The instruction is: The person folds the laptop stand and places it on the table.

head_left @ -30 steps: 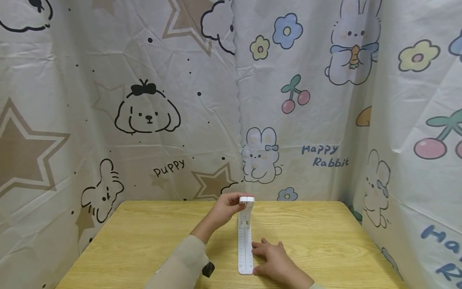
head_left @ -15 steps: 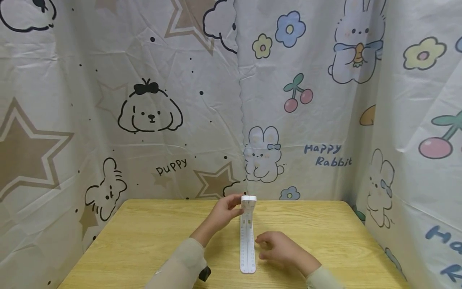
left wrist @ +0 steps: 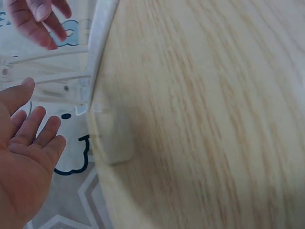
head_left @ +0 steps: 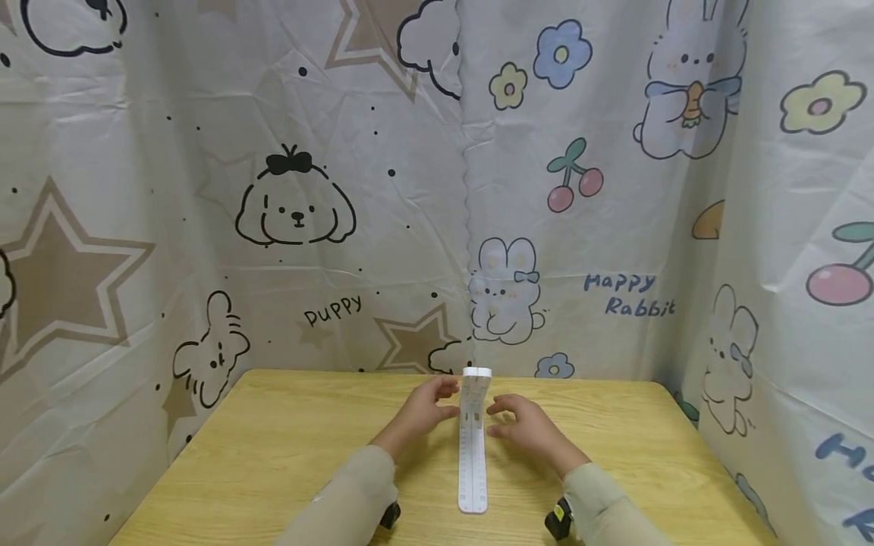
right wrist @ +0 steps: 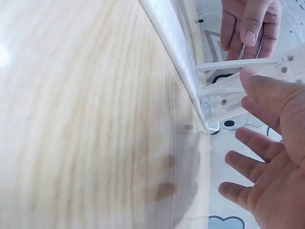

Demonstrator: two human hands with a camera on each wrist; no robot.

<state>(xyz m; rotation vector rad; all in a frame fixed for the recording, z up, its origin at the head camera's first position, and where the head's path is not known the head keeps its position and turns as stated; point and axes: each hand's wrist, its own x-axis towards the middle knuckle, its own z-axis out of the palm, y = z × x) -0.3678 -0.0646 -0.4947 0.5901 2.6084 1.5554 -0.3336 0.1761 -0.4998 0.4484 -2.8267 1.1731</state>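
A white plastic stand (head_left: 473, 474) is set on the table, its long flat base toward me and an upright part at the far end. Thin struts join base and upright in both wrist views. My left hand (head_left: 423, 409) is just left of the upright, fingers loosely bent with nothing in them. On the other side, my right hand (head_left: 536, 432) is held level with it, fingers spread and holding nothing. Palm and fingers of the left hand (left wrist: 28, 162) and the right hand (right wrist: 271, 162) show in their wrist views. Whether the right thumb touches a strut I cannot tell.
The wood-grain table (head_left: 328, 425) has its far edge close behind the stand. A printed curtain (head_left: 410, 189) hangs around the back and sides. Black straps with small devices are on both wrists, the right one (head_left: 560, 519) showing a yellow mark.
My right hand has moved from the base's near end to beside the upright. The left hand has let go of the upright's top and moved slightly down. The head view has shifted a little.
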